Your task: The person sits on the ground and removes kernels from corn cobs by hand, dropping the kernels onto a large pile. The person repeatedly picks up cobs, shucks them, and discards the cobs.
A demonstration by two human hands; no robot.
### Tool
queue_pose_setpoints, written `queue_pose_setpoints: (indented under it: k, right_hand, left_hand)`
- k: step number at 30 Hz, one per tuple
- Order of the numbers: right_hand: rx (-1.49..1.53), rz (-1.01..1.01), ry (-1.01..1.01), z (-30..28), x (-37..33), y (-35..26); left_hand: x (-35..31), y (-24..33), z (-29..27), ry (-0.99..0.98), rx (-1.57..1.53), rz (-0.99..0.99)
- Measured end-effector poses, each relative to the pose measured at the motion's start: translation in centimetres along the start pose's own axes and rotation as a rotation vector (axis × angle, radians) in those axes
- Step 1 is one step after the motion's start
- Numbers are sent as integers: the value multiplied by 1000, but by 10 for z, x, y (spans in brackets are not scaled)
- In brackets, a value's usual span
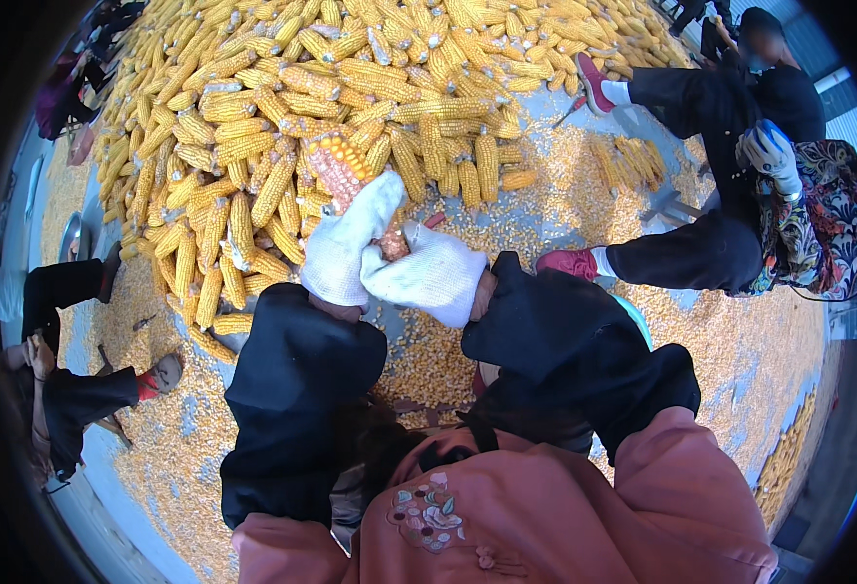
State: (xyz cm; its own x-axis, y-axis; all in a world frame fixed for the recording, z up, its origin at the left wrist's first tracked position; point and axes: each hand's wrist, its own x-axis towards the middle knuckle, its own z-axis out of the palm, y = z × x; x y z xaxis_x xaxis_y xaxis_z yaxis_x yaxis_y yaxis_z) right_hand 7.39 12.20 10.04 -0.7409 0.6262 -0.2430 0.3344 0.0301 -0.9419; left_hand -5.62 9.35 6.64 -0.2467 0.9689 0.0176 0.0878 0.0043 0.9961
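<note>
A corn cob (337,165) is held up in front of me at a slant. Orange-yellow kernels cover its upper end, while the part nearer my hands looks pinkish and stripped. My left hand (353,238), in a white knit glove, is closed around the cob's middle. Against the lower end presses my right hand (428,273), also gloved in white, with its fingers curled round the cob. The gloves overlap and hide part of the grip. Just beyond them rises a big heap of yellow corn cobs (282,185).
Loose kernels (428,355) cover the ground between and around my legs. A person in dark trousers with a gloved hand (771,156) sits at the right, near a small group of cobs (633,164). At the left another person's leg (93,399) reaches in, and a metal bowl (74,237) stands farther back.
</note>
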Motion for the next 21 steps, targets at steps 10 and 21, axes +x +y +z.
queue_pose_setpoints:
  k: [10,21]
  right_hand:
    - [210,185,1,-11,-12,-5]
    - [336,-143,-10,15,14,57]
  left_hand:
    - [4,19,-9,109,-749,-113]
    - [4,27,-17,219,-154,-118]
